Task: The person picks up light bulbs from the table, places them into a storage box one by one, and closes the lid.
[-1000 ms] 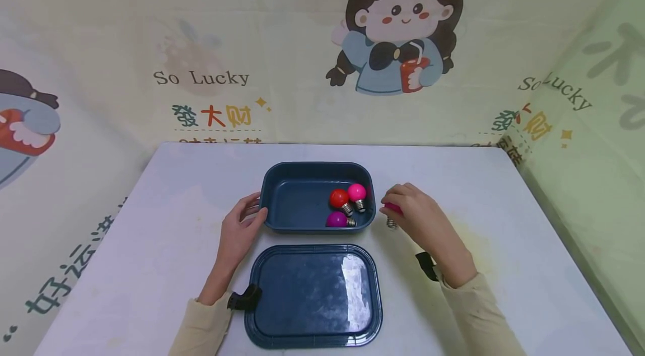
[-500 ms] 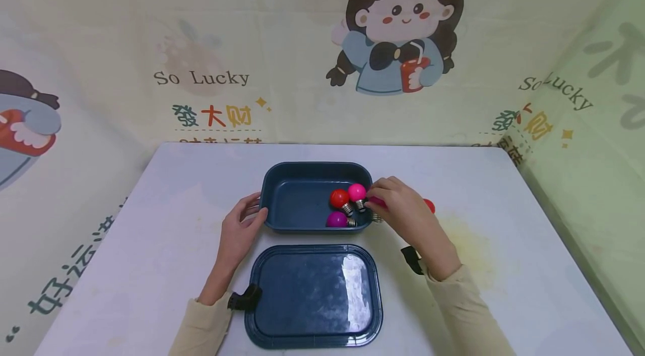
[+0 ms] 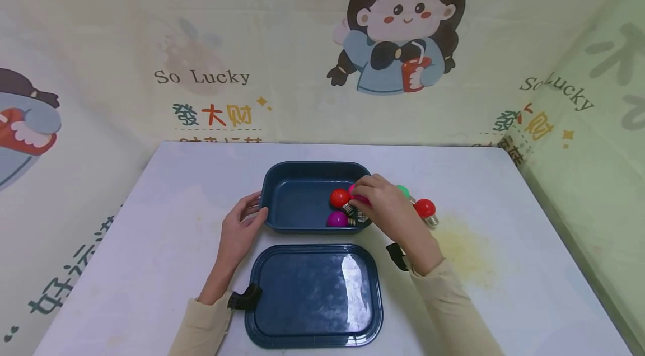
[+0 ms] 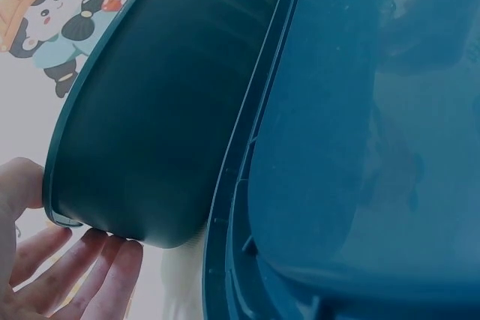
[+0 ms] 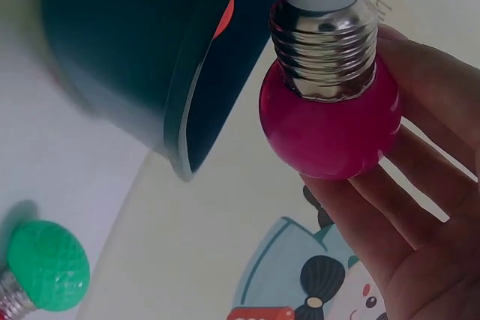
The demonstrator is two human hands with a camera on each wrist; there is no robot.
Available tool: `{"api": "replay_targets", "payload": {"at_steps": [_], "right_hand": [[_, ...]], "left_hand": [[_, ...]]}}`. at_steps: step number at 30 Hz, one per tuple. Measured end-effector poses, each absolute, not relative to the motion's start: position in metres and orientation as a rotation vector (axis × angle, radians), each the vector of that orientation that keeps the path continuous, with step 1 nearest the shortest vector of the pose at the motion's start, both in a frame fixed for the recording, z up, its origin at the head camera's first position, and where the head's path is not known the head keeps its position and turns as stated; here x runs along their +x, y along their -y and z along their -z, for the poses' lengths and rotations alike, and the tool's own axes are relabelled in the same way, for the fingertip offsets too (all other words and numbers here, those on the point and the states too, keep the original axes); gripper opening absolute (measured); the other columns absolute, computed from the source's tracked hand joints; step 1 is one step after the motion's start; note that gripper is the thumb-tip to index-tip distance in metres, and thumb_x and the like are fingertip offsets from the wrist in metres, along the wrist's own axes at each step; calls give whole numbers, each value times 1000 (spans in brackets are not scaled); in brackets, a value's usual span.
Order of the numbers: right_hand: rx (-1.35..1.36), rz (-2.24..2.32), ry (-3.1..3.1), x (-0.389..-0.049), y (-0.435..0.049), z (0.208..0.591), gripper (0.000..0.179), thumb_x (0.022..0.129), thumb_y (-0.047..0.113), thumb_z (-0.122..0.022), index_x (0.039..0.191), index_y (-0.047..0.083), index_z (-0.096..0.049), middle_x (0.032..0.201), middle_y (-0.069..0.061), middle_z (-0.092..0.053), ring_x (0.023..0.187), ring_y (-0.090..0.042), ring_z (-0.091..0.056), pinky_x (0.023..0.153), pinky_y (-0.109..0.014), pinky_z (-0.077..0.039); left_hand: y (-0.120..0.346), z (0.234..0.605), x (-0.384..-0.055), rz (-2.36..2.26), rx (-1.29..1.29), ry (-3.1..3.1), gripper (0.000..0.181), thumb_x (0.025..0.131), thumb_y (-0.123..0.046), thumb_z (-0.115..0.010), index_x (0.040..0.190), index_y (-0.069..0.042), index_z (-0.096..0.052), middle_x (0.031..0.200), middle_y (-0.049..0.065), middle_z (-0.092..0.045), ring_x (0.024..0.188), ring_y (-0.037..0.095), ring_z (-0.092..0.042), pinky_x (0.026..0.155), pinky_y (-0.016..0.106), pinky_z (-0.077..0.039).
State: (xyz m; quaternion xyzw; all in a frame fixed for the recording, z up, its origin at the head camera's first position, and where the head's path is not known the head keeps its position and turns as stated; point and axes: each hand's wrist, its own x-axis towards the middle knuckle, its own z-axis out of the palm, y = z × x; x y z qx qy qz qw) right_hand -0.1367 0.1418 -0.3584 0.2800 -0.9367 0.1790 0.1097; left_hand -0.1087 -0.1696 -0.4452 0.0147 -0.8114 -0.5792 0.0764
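A dark blue plastic box [image 3: 297, 205] stands upright at the middle of the table. My left hand [image 3: 241, 227] holds its left end, thumb at the rim and fingers against the outer wall. Over the box's right end, my right hand [image 3: 390, 210] pinches a magenta light bulb [image 5: 330, 121] by its round part; the metal screw base faces the wrist camera. Inside the box lie a red bulb [image 3: 339, 198] and a purple bulb [image 3: 336, 219]. A pink bulb [image 3: 351, 190] beside the red one is mostly hidden by my right fingers.
Nearer to me than the box, its flat blue lid [image 3: 312, 294] lies on the white table [image 3: 151, 266]. Right of the box are a red bulb [image 3: 425, 208] and a green bulb [image 3: 403, 191], partly behind my right hand. A printed cloth backdrop surrounds the table.
My right hand has carried the magenta bulb leftward from beside the box to over its right end, uncovering the red and green bulbs on the table. My left hand has stayed put.
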Motion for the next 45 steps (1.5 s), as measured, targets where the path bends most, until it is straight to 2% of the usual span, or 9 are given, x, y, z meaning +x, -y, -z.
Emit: {"api": "replay_targets", "payload": {"at_steps": [14, 24, 45], "right_hand": [[910, -510, 2733, -144, -118, 361, 29, 78, 18, -86, 103, 7, -76, 103, -6, -71, 99, -21, -62, 80, -30, -59], [970, -518, 2704, -148, -99, 368, 21, 81, 18, -84, 100, 10, -77, 102, -3, -70, 96, -18, -60, 82, -27, -57], [1077, -543, 2746, -156, -76, 384, 20, 85, 18, -80, 102, 7, -76, 101, -5, -70, 95, -19, -61, 82, -27, -57]], "left_hand": [[171, 451, -110, 1706, 54, 2428, 46, 96, -27, -68, 139, -14, -57, 131, 11, -62, 116, 22, -62, 86, 6, -47], [172, 452, -111, 1706, 53, 2431, 47, 96, -27, -68, 139, -14, -57, 132, 12, -62, 117, 23, -62, 86, 6, -47], [171, 453, -111, 1677, 51, 2444, 45, 97, -25, -66, 139, -12, -56, 131, 13, -62, 118, 27, -62, 87, 6, -47]]}}
